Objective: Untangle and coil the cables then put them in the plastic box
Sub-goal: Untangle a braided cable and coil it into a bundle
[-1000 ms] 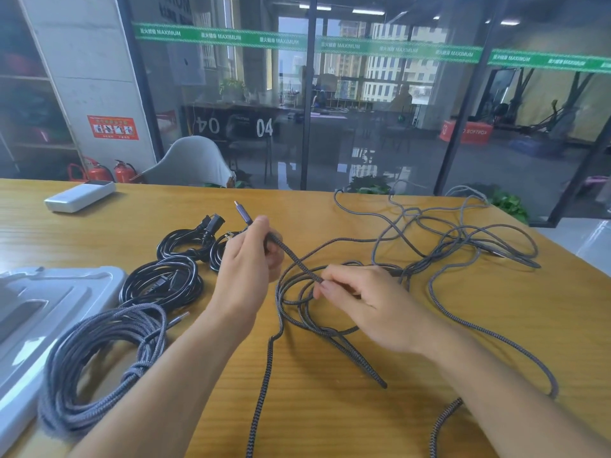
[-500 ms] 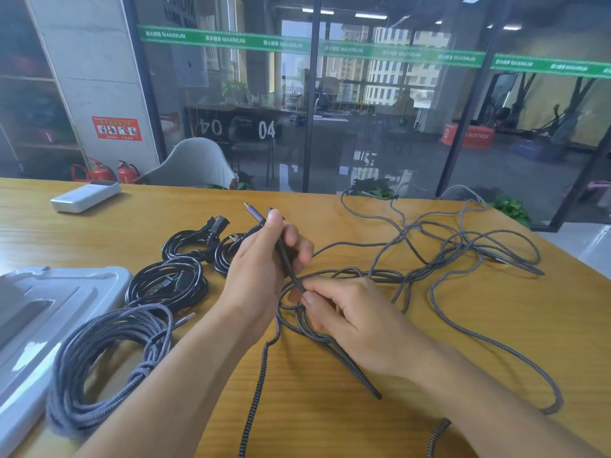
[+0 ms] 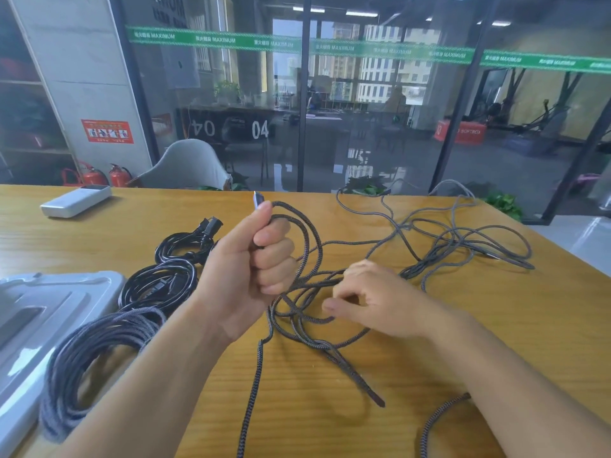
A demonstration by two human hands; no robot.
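Lifting off the worktop (image 3: 380,424), the left hand (image 3: 244,276) now fists the braided cable (image 3: 310,246) near its plug (first loop formed) while the right hand (image 3: 370,302) pinches slack below; tangle remains, plastic box (image 3: 49,302) waits left.

worktop (image 3: 330,424) is glossy grained wood, grey cable (image 3: 439,241) has a matt woven cloth braid, black cables (image 3: 158,285) at 9 o'clock shiny smooth plastic
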